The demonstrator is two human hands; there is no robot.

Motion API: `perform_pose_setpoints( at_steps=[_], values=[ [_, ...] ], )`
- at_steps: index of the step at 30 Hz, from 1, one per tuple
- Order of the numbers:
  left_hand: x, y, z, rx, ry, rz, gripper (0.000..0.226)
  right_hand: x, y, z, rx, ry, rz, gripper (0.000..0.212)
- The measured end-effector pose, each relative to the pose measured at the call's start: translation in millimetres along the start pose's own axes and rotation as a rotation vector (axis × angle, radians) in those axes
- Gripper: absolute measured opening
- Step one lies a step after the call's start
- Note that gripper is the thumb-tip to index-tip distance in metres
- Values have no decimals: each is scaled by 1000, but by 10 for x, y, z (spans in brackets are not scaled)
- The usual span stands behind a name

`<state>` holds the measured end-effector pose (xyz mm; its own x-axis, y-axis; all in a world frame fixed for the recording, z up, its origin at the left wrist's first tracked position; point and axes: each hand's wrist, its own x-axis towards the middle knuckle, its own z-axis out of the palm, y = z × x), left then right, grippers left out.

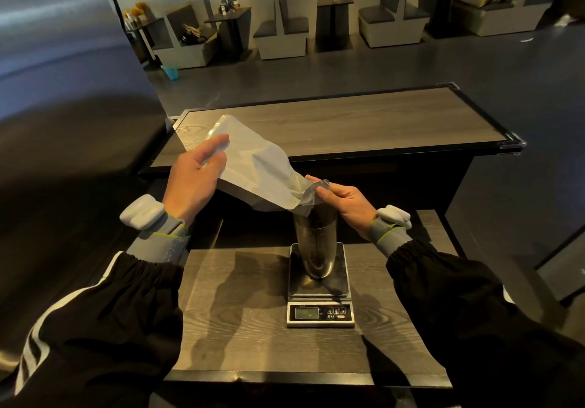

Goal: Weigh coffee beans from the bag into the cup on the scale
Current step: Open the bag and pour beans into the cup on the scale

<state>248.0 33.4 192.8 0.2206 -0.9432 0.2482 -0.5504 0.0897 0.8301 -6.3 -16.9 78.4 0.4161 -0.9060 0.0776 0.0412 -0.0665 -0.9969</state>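
Note:
A silver foil coffee bag (256, 170) is tilted down to the right, its mouth resting over the rim of a tall metal cup (315, 246). The cup stands upright on the platform of a small digital scale (319, 293). My left hand (193, 176) grips the bag's raised bottom end. My right hand (343, 200) pinches the bag's open mouth just above the cup. Dark beans show inside the cup near its rim. The scale's display is lit but unreadable.
The scale sits on a low wooden table (240, 322). Behind it rises a higher wooden counter (364, 119). A large curved metal surface (63, 91) fills the left. Booth seats and small tables stand far back across the dark floor.

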Motion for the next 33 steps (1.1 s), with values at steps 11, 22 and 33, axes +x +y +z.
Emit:
perform_pose_setpoints(
  at_steps=[11,22,33],
  values=[
    [-23,41,-6,-4,-1,0,36,-22,-28,-6,28,3,5,26],
    [-64,165,-37,1,-9,0,36,-21,-16,11,16,20,-1,33],
    [-78,244,-7,1,-9,4,37,-25,5,-21,32,44,-2,32]
  ],
)
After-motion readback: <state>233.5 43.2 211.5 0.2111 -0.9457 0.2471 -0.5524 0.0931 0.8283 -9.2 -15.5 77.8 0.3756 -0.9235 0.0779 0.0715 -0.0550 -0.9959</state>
